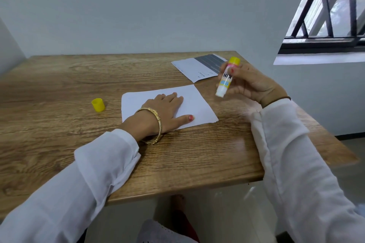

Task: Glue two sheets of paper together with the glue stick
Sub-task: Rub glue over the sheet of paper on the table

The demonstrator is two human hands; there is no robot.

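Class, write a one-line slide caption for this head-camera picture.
Left hand flat on blank sheet, right hand holding uncapped glue stick; yellow cap aside.

Matt white paper sheet (194, 104) on grained wood table (59, 89); glossy plastic glue stick (226, 79).

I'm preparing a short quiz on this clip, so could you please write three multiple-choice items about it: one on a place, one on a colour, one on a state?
1. Where does the yellow cap lie?
A. On the table, left of the plain sheet
B. On the printed sheet
C. In the right hand

2. What colour is the turning end of the glue stick?
A. Red
B. Yellow
C. Green

3. What is the left hand doing?
A. Pinching the cap
B. Hanging off the table
C. Pressing flat on the plain sheet

Answers: 1 A, it sits on bare wood left of the sheet. 2 B, the upper end is yellow. 3 C, straight fingers lie on the paper while the right hand holds the stick.
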